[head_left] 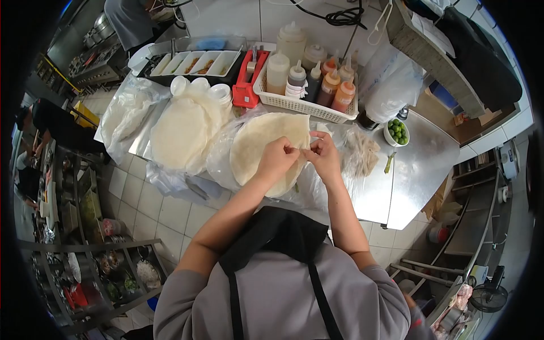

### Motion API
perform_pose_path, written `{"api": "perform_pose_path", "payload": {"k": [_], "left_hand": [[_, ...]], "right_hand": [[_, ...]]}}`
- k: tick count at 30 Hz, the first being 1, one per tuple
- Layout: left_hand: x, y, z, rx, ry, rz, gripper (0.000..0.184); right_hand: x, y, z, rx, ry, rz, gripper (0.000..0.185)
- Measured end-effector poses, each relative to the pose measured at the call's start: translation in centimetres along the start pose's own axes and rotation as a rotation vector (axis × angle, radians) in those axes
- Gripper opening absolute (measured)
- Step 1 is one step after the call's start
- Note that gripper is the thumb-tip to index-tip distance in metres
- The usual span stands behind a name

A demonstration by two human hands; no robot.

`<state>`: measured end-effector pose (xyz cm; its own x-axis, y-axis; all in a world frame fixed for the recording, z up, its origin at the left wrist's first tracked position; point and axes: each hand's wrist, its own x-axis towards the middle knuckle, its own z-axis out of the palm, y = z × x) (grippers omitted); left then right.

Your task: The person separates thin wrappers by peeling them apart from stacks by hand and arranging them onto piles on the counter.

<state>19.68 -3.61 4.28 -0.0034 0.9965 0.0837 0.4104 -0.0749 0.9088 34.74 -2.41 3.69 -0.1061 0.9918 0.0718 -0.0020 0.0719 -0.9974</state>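
A pale, thin round tortilla [255, 141] lies in front of me, partly on clear plastic. Its right side is lifted or folded at the edge. My left hand [279, 157] reaches over it with fingers pinched at that right edge. Close beside it, my right hand [323, 156] pinches the same edge between thumb and fingers. The fingertips of both hands nearly meet there, and hide part of the edge. Left of this tortilla sits a stack of similar rounds [180, 136], also on plastic.
Behind stand a white basket [306, 105] of sauce bottles, a red dispenser [246, 85] and a black condiment holder [195, 68]. A bowl [396, 133] of green limes sits right, near crumpled plastic bags [360, 150]. Co-workers [59, 127] stand at far left and at the back.
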Motion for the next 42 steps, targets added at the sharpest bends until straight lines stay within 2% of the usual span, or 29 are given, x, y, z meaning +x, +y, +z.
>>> {"api": "perform_pose_path", "payload": {"k": [4, 7, 10, 13, 16, 19, 22, 25, 28, 31, 34, 37, 40, 42], "left_hand": [[0.7, -2.3, 0.7, -0.169, -0.019, -0.005, 0.019], [0.9, -2.3, 1.0, -0.074, -0.084, -0.089, 0.034], [1.7, -2.5, 0.4, -0.114, -0.313, -0.104, 0.039], [2.2, -2.9, 0.0, -0.222, -0.372, -0.027, 0.037], [1.7, -2.4, 0.2, -0.166, -0.203, 0.034, 0.033], [1.8, -2.8, 0.4, -0.048, -0.043, 0.214, 0.029], [1.1, -2.8, 1.2, -0.002, 0.046, 0.263, 0.026], [0.8, -2.5, 1.4, 0.11, 0.098, 0.42, 0.024], [0.4, -2.0, 1.5, 0.066, 0.114, 0.407, 0.02], [0.6, -2.3, 1.3, 0.077, 0.13, 0.412, 0.025], [0.8, -2.4, 0.8, -0.228, 0.006, -0.072, 0.033], [1.0, -0.7, 0.0, -0.195, -0.125, -0.163, 0.04], [1.7, -0.9, 0.7, 0.063, -0.027, 0.049, 0.042], [2.4, -1.0, 0.3, 0.104, -0.052, 0.164, 0.039]], "right_hand": [[0.0, 0.3, -0.1, 0.048, 0.016, 0.051, 0.045], [0.0, 0.7, 0.0, 0.018, -0.029, 0.033, 0.046], [-0.1, 0.7, 0.1, 0.182, -0.055, 0.067, 0.044], [-0.3, 0.6, -0.2, 0.326, -0.059, 0.13, 0.045], [-0.3, 1.0, -0.3, 0.32, -0.026, 0.103, 0.043], [-0.6, 0.9, -0.4, 0.306, 0.051, 0.138, 0.04], [-0.5, 1.3, -0.7, 0.126, 0.068, 0.174, 0.043], [0.3, 2.4, -0.2, -0.142, 0.01, -0.015, 0.04], [1.6, 2.2, 0.1, -0.106, 0.03, 0.038, 0.034], [1.8, 2.4, -0.4, -0.234, 0.07, 0.091, 0.023], [1.9, 3.1, -0.5, -0.156, 0.167, 0.121, 0.022], [1.1, 1.5, 0.1, -0.186, 0.114, 0.088, 0.023], [1.0, 1.1, 0.2, -0.083, -0.007, 0.075, 0.024], [0.9, 0.9, 0.3, -0.091, -0.043, 0.056, 0.023]]}}
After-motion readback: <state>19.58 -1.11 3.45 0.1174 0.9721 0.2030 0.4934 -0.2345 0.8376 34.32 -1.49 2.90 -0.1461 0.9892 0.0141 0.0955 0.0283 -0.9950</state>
